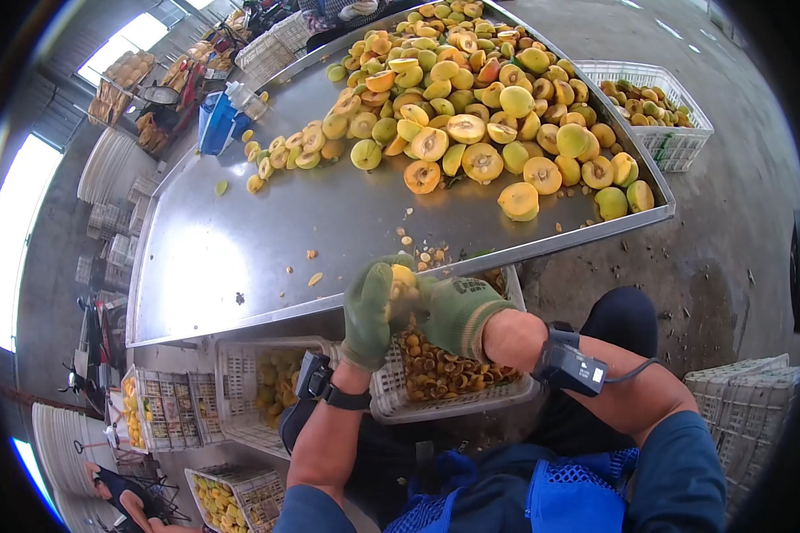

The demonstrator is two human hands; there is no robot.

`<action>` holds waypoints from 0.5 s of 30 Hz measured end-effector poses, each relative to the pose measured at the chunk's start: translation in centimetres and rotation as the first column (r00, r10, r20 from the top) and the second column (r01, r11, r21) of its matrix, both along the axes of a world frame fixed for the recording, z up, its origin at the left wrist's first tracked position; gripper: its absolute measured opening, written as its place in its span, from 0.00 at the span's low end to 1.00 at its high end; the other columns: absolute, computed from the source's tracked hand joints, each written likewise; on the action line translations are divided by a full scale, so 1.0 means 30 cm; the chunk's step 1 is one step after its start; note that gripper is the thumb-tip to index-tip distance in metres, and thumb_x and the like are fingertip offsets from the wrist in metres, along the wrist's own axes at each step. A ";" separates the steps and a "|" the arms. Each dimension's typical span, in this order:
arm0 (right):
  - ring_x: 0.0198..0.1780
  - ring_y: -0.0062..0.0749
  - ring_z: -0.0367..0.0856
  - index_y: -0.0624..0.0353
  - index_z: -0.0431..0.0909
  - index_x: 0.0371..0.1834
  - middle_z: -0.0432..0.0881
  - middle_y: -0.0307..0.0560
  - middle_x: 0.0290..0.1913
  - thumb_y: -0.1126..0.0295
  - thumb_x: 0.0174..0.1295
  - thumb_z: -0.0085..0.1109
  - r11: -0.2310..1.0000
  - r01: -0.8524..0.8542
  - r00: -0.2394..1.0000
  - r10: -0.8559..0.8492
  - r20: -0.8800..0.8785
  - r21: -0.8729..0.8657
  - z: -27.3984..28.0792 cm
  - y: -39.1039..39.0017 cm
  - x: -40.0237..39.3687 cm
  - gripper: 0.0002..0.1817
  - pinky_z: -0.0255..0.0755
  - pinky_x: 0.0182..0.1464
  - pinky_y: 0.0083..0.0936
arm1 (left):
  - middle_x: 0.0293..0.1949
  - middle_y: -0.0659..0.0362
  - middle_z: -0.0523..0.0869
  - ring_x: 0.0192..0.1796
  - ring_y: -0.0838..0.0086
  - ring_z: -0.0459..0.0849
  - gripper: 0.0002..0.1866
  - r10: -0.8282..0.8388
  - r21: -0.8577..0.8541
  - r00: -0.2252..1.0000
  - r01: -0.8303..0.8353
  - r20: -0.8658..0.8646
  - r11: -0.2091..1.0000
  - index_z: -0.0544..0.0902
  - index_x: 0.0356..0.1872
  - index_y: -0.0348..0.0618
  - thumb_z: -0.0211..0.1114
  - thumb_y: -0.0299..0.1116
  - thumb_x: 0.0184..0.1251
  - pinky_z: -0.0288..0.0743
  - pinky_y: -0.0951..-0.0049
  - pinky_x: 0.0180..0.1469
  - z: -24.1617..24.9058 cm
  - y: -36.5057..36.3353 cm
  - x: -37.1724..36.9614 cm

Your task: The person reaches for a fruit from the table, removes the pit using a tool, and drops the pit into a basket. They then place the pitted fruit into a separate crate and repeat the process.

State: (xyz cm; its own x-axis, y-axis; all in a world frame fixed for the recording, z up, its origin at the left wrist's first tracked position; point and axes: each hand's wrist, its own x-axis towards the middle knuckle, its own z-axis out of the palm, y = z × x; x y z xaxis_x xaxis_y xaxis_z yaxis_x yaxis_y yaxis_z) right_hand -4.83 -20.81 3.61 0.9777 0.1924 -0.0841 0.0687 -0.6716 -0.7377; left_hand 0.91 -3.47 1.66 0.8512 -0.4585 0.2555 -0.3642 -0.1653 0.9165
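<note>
In front of me, over the near edge of the metal table, both my hands wear green work gloves. My left hand is closed around a yellow peach half. Against that fruit presses my right hand, its fingers curled and blurred; whatever it grips is hidden. Directly beneath, a white plastic crate holds many brown pits and scraps. Beyond the hands, a large heap of halved and whole yellow-green peaches covers the far part of the tabletop. Small scraps lie near the edge.
A crate of fruit stands right of the table. More crates sit at lower left, with stacked crates at lower right. A blue container rests at the table's left edge. Another person is at far lower left.
</note>
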 end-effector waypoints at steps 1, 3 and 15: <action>0.46 0.58 0.87 0.58 0.82 0.50 0.88 0.59 0.42 0.63 0.65 0.63 1.000 0.003 1.000 -0.002 -0.019 0.020 -0.012 0.001 0.001 0.14 0.80 0.48 0.47 | 0.49 0.52 0.88 0.47 0.67 0.88 0.17 -0.011 0.012 0.999 0.010 0.034 1.000 0.82 0.55 0.33 0.67 0.23 0.65 0.85 0.67 0.50 -0.011 0.006 0.006; 0.46 0.58 0.87 0.57 0.83 0.51 0.88 0.59 0.42 0.65 0.64 0.63 0.998 0.007 0.998 -0.003 -0.058 0.060 -0.038 0.009 0.005 0.14 0.80 0.49 0.46 | 0.50 0.52 0.88 0.47 0.68 0.87 0.17 -0.038 0.094 0.984 0.022 0.173 0.995 0.82 0.55 0.33 0.67 0.21 0.65 0.84 0.68 0.51 -0.030 0.021 0.017; 0.48 0.55 0.87 0.57 0.85 0.51 0.89 0.57 0.44 0.64 0.63 0.65 0.998 0.007 0.993 -0.001 -0.118 0.055 -0.035 0.024 0.004 0.15 0.80 0.51 0.41 | 0.48 0.54 0.87 0.48 0.71 0.88 0.30 -0.053 -0.142 0.962 0.014 -0.269 0.990 0.82 0.58 0.33 0.47 0.54 0.85 0.85 0.70 0.50 -0.035 0.022 0.001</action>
State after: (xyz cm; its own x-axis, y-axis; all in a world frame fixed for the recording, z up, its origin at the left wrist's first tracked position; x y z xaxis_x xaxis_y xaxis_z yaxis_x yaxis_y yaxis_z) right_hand -4.70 -20.11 2.57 0.9624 0.1961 -0.1880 -0.0234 -0.6295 -0.7767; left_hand 0.95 -2.82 0.61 0.8819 -0.4646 0.0799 -0.1020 -0.0226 0.9945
